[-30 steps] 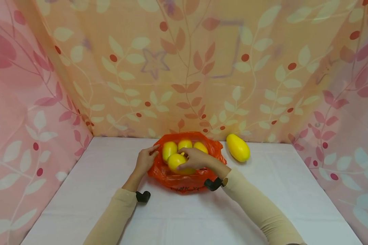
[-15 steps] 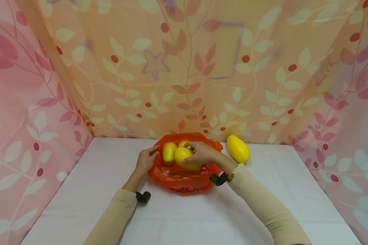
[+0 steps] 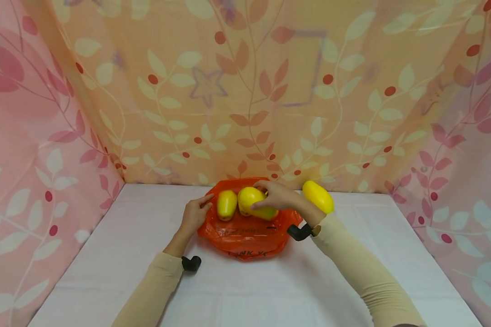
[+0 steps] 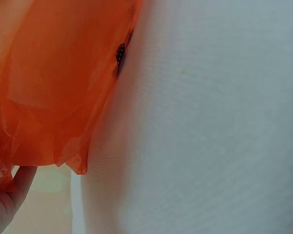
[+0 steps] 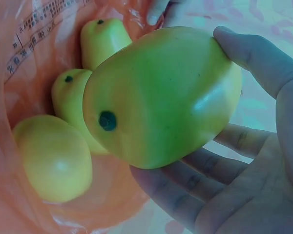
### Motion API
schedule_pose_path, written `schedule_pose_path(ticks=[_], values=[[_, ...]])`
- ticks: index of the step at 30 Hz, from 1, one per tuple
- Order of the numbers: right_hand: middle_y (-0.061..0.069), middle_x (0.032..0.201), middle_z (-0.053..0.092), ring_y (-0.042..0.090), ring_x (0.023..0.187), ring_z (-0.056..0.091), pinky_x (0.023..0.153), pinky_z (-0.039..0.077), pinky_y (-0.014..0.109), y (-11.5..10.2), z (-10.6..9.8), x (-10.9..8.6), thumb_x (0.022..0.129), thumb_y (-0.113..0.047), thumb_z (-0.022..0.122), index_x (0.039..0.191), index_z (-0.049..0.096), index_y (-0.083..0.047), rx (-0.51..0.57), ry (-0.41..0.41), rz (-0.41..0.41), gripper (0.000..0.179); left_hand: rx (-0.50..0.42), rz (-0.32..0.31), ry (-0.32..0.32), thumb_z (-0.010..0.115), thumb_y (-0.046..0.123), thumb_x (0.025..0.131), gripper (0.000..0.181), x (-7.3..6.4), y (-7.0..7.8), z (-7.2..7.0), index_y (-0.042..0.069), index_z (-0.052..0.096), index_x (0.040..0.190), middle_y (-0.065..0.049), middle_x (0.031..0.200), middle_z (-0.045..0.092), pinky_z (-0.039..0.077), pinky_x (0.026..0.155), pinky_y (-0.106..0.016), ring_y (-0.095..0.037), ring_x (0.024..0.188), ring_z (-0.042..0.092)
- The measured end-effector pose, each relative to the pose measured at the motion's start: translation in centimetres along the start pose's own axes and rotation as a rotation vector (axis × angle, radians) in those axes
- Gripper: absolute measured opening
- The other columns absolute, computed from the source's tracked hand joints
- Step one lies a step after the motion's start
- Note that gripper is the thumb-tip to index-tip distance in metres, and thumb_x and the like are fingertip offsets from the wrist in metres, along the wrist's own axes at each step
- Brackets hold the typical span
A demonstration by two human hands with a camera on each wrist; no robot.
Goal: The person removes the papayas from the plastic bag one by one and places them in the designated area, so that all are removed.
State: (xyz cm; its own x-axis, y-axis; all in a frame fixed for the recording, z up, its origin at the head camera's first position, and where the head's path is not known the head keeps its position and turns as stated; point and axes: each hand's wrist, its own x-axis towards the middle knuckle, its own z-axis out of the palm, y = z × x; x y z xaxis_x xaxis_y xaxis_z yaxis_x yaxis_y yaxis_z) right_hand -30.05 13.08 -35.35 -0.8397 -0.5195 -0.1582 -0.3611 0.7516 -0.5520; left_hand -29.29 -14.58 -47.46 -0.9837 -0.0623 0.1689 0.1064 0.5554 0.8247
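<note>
An orange-red plastic bag (image 3: 245, 240) lies spread wide on the table, dark printing on its near side. Over its mouth my right hand (image 3: 280, 196) grips a yellow-green mango (image 5: 161, 97), thumb on one side and fingers on the other. Three other mangoes show inside the bag in the right wrist view, one of them (image 5: 52, 161) nearest the camera. The head view shows another mango (image 3: 227, 205) at the bag's left. My left hand (image 3: 193, 214) holds the bag's left rim; in the left wrist view bag film covers part of that hand (image 4: 5, 207).
A yellow mango (image 3: 317, 194) lies outside the bag, to its right near the back edge. White cloth covers the table (image 3: 237, 295). Leaf-patterned curtains (image 3: 253, 91) stand behind and at both sides.
My right hand has moved the gripped mango rightward and a little away, over the bag's back right part. The left hand has stayed at the rim.
</note>
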Motion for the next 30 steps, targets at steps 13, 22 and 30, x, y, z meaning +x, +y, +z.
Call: schedule_pose_path(ticks=[13, 22, 30], values=[[0.012, 0.128, 0.058, 0.027, 0.109, 0.058, 0.095, 0.052, 0.043, 0.2, -2.3, -0.6, 0.080, -0.048, 0.076, 0.140, 0.050, -0.012, -0.058, 0.048, -0.034, 0.074, -0.002, -0.002, -0.008, 0.059, 0.011, 0.096, 0.036, -0.1, 0.3, -0.2, 0.010, 0.062, 0.131, -0.021, 0.126, 0.064, 0.044, 0.088, -0.040, -0.030, 0.104, 0.056], [0.017, 0.128, 0.058, 0.032, 0.110, 0.059, 0.091, 0.054, 0.042, 0.9, -3.4, -0.9, 0.083, -0.041, 0.074, 0.140, 0.048, -0.011, -0.016, 0.043, -0.049, 0.070, -0.002, 0.007, -0.006, 0.060, 0.011, 0.096, 0.036, 0.0, 0.0, -0.2, 0.010, 0.063, 0.131, -0.021, 0.128, 0.063, 0.044, 0.090, -0.041, -0.029, 0.106, 0.056], [0.018, 0.129, 0.059, 0.030, 0.109, 0.060, 0.091, 0.055, 0.042, 1.5, -4.2, -1.4, 0.083, -0.040, 0.075, 0.146, 0.043, -0.008, -0.036, 0.068, -0.041, 0.077, -0.019, 0.003, -0.008, 0.060, 0.010, 0.095, 0.036, -0.1, 0.2, -0.1, 0.009, 0.063, 0.131, -0.021, 0.130, 0.062, 0.046, 0.100, -0.046, -0.032, 0.119, 0.056]])
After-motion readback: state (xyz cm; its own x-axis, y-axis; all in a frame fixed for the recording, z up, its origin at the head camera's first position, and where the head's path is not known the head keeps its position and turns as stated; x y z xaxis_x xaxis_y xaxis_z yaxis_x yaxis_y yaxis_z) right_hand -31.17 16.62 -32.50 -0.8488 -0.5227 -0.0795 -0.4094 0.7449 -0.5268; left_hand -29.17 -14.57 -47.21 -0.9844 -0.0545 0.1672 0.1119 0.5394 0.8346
